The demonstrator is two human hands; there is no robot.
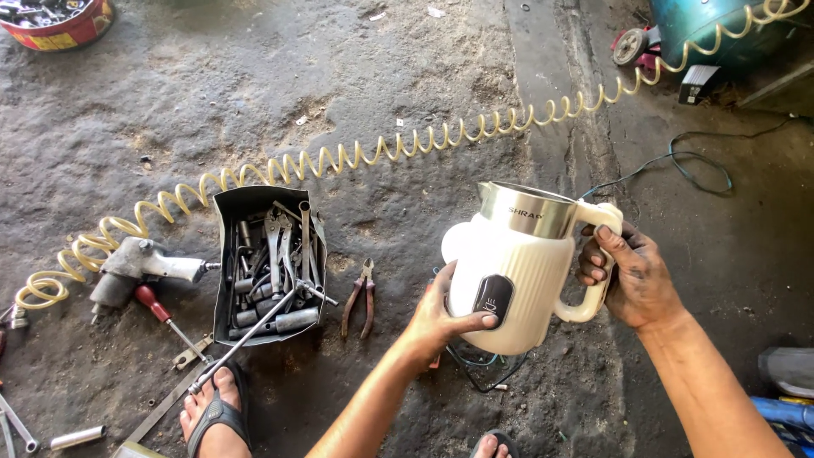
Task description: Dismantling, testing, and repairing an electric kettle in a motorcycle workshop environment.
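We hold the cream kettle point(517, 276) off the floor, left hand point(441, 318) cupping its base, right hand point(632, 280) closed round its handle, with pliers point(359, 297) and the socket tray point(267, 263) beyond our left fingers.

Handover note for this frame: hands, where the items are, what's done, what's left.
Left hand: cups the lower body of the cream electric kettle, thumb by the dark panel.
Right hand: grips the kettle's handle.
Kettle is lifted above the concrete floor, lid absent; loose wires hang beneath it.
Nearby: pliers, tray of wrenches, impact wrench.
Done: kettle picked up. Left: no tool in hand yet.
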